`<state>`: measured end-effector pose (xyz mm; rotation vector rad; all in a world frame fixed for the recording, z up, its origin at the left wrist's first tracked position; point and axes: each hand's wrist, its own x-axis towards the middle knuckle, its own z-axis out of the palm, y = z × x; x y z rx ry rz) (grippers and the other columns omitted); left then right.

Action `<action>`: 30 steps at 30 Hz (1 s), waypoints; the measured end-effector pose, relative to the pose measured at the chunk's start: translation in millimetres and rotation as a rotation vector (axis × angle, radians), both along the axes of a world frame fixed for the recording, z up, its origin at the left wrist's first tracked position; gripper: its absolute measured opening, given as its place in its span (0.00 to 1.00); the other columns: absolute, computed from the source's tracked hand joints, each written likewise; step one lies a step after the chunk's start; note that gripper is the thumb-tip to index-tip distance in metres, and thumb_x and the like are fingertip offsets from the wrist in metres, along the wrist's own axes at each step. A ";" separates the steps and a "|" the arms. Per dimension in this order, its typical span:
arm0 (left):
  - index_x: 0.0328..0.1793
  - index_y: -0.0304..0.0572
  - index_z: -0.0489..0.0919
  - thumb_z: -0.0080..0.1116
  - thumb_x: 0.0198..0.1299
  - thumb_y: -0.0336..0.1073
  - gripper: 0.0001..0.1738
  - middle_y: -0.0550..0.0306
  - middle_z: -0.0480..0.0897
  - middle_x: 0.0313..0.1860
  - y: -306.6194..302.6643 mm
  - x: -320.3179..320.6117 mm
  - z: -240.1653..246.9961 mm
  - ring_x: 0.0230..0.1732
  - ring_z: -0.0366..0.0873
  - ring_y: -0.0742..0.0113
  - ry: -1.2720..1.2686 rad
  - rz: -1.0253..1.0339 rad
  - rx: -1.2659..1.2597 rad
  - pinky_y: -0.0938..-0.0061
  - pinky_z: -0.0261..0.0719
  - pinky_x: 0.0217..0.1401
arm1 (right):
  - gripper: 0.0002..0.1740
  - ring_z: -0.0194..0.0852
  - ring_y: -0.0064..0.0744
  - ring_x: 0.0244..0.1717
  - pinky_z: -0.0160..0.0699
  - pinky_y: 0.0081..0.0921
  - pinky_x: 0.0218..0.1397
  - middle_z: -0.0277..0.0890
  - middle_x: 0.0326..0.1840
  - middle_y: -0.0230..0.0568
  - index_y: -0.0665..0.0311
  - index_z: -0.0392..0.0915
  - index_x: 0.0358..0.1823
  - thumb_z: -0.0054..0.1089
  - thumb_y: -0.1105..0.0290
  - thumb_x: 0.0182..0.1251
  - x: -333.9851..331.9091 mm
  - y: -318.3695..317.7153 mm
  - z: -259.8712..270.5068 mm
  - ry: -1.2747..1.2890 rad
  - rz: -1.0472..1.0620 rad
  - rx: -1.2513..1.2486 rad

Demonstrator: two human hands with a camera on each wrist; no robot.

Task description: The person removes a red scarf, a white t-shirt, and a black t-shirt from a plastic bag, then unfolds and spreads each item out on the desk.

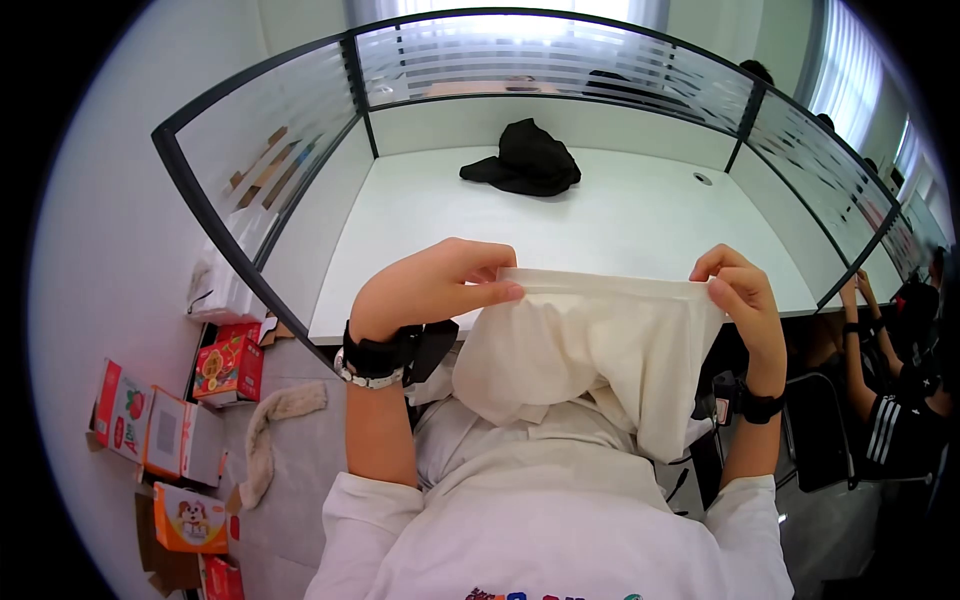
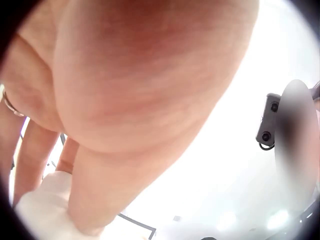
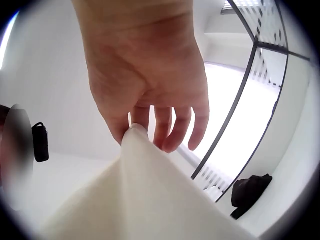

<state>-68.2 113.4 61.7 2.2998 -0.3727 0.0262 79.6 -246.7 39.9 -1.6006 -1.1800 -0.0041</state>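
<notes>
A cream-coloured cloth with a straight hemmed top edge is stretched between both hands, its lower part hanging in folds over the person's lap. My left hand pinches the left end of that edge between thumb and fingers. At the other end my right hand pinches the corner. In the right wrist view, thumb and forefinger of the right hand grip a peak of the cloth, the other fingers loosely bent. The left wrist view shows the left hand close up, with cloth at its fingers.
A black bundled cloth lies at the back of the white desk, which framed partitions surround. Opened boxes and a fluffy strip lie on the floor at left. A chair and another person are at right.
</notes>
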 end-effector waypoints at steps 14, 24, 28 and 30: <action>0.37 0.34 0.77 0.76 0.59 0.38 0.18 0.62 0.66 0.25 -27.7 -9.1 17.1 0.30 0.61 0.71 -0.185 0.101 0.010 0.74 0.65 0.35 | 0.18 0.59 0.20 0.28 0.60 0.22 0.33 0.67 0.23 0.32 0.69 0.83 0.44 0.63 0.58 0.74 -1.6 -4.6 -1.2 0.002 0.166 -0.515; 0.36 0.33 0.74 0.57 0.77 0.46 0.22 0.63 0.69 0.27 -8.6 2.6 3.1 0.32 0.63 0.75 -0.095 -0.015 -0.115 0.76 0.67 0.37 | 0.10 0.72 0.22 0.48 0.68 0.21 0.52 0.79 0.53 0.37 0.68 0.80 0.38 0.57 0.70 0.77 0.0 -2.6 2.6 0.045 -0.080 -0.041; 0.33 0.34 0.69 0.65 0.71 0.47 0.25 0.61 0.69 0.27 -16.7 0.3 8.1 0.28 0.62 0.74 -0.082 0.099 0.083 0.77 0.69 0.34 | 0.08 0.71 0.17 0.44 0.69 0.18 0.49 0.79 0.46 0.32 0.68 0.80 0.41 0.59 0.69 0.76 -2.2 -4.5 4.2 0.145 -0.084 -0.095; 0.35 0.35 0.70 0.69 0.68 0.42 0.21 0.61 0.71 0.27 -14.5 2.8 1.7 0.29 0.68 0.74 -0.135 0.054 0.011 0.77 0.75 0.39 | 0.06 0.72 0.14 0.41 0.71 0.16 0.47 0.78 0.38 0.26 0.68 0.80 0.44 0.63 0.72 0.72 -2.4 -4.5 3.4 0.218 -0.065 -0.180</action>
